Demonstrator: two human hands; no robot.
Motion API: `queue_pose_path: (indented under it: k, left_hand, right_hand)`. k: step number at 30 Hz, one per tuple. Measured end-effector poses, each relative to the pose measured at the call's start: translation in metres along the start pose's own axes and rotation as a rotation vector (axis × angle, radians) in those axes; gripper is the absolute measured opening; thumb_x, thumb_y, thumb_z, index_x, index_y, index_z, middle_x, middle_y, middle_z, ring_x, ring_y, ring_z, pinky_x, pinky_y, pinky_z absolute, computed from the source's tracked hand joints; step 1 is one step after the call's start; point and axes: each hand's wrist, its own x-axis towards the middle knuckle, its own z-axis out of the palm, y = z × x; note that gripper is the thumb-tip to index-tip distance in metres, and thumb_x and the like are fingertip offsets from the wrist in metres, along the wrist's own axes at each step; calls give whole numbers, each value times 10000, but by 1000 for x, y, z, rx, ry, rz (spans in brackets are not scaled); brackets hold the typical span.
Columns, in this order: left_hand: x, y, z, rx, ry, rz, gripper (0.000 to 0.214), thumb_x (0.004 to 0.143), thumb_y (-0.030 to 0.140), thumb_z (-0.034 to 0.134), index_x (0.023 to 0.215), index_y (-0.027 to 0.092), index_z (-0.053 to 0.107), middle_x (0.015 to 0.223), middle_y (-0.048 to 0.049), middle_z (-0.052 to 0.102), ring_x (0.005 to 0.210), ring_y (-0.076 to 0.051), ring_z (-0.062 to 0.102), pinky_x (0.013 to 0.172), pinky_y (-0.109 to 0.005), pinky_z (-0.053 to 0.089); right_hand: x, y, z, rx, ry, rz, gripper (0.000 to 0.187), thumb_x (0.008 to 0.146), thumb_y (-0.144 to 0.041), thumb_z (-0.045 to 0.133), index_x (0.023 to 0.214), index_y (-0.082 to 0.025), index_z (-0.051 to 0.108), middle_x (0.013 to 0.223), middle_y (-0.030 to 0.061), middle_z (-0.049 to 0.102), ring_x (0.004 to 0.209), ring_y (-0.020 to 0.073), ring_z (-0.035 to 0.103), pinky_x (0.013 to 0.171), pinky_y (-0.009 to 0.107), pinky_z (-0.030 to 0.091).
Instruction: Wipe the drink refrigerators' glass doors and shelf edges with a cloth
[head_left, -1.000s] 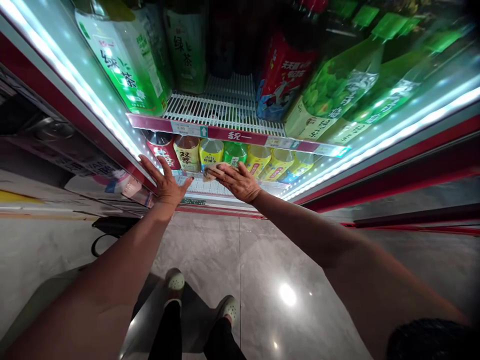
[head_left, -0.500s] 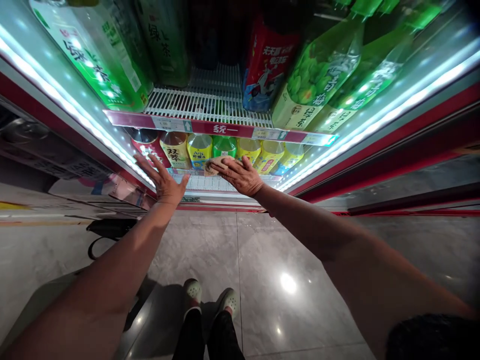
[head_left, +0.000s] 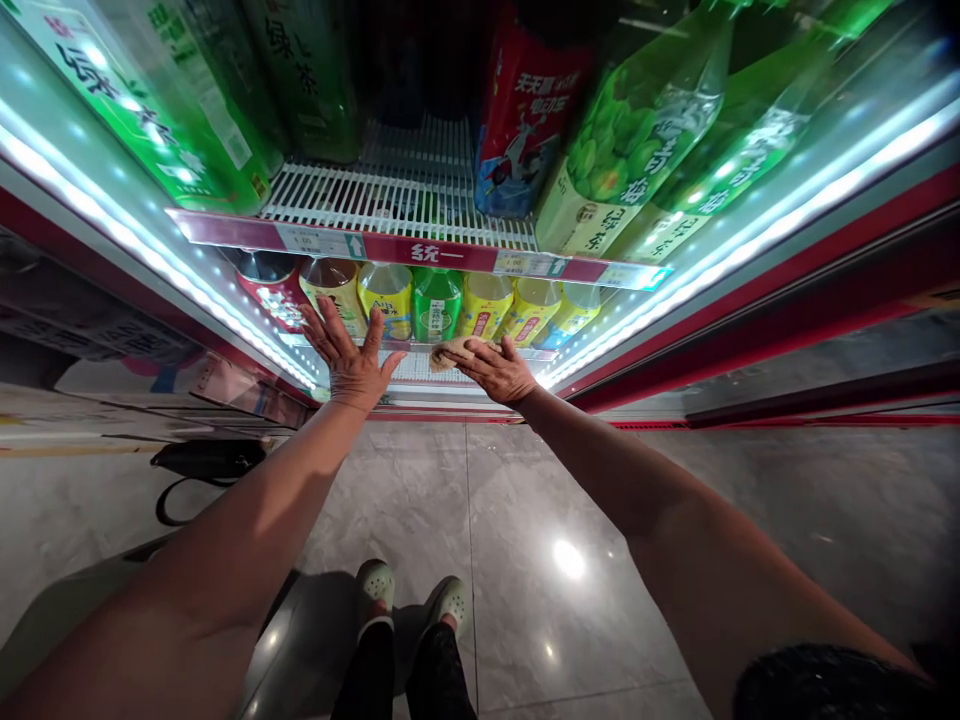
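My right hand (head_left: 501, 370) holds a tan cloth (head_left: 452, 353) under its fingers, at the front of the lower fridge shelf. Fingers spread, my left hand (head_left: 354, 365) is held up at the left with nothing in it. Just beyond it are a red-labelled bottle (head_left: 271, 288) and a cream-labelled bottle (head_left: 330, 285). Behind the cloth stand a green bottle (head_left: 437, 303) and several yellow-labelled bottles (head_left: 486, 303). Above both hands runs the upper shelf's red price strip (head_left: 427, 253). Whether the left hand touches anything I cannot tell.
Large green tea bottles (head_left: 172, 110), a red and blue carton-like pack (head_left: 517, 120) and tilted green bottles (head_left: 630, 130) stand on the white wire shelf (head_left: 390, 190). Bright light strips (head_left: 150, 250) line both sides. A black strapped bag (head_left: 210, 458) lies at the left, on the grey tiled floor (head_left: 540, 480).
My left hand has moved right, in front of the cream-labelled bottle. My right hand has shifted slightly right and down with the cloth. The view has moved a little too.
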Motion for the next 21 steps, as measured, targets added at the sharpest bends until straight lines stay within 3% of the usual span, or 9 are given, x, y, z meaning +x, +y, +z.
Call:
queue_pose_path:
  k: [3, 6, 8, 13, 18, 21]
  left_hand:
    - [0, -1, 2, 7, 5, 7, 818, 786, 458, 818, 1489, 194, 495, 1730, -202, -101, 1538, -408, -334, 1210, -710, -173]
    - [-1, -1, 2, 9, 18, 17, 811, 787, 475, 812, 1478, 177, 509, 1729, -213, -87, 1547, -404, -319, 1219, -697, -162]
    - [-1, -2, 2, 16, 23, 21, 834, 768, 491, 824, 1474, 167, 518, 1728, -225, -76, 1551, -412, -305, 1211, -704, -164]
    - [0, -6, 3, 49, 10, 25, 868, 741, 498, 838, 1485, 186, 516, 1728, -219, -117, 1539, -442, -312, 1184, -738, -171]
    - [-2, -15, 8, 100, 38, 81, 846, 765, 484, 819, 1503, 217, 501, 1728, -171, -181, 1534, -443, -318, 1201, -737, -151]
    - [-3, -20, 10, 131, 54, 121, 851, 773, 485, 814, 1517, 234, 487, 1726, -166, -190, 1543, -442, -303, 1209, -742, -130]
  right_hand:
    - [-6, 7, -7, 10, -34, -35, 589, 1079, -190, 452, 1609, -416, 329, 1417, -58, 677, 1356, 140, 622, 1346, 487, 180]
    - [-8, 11, -14, -16, -58, 75, 554, 1074, -196, 455, 1573, -430, 405, 1469, -43, 634, 1445, 190, 539, 1337, 586, 75]
    - [-12, 10, -17, -37, -82, 146, 497, 1072, -212, 460, 1528, -407, 493, 1445, -25, 659, 1432, 214, 556, 1325, 619, 39]
    - [-26, 8, -25, -50, -306, 185, 424, 1087, -231, 419, 1440, -380, 600, 1368, -45, 724, 1367, 162, 616, 1338, 537, 89]
    - [-35, 13, -24, -188, -189, 391, 456, 1063, -207, 418, 1403, -430, 624, 1471, -31, 657, 1522, 271, 436, 1250, 740, -44]
    - [-45, 3, -9, -205, -219, 523, 422, 1012, -204, 482, 1307, -408, 705, 1396, -3, 716, 1483, 329, 481, 1237, 778, 46]
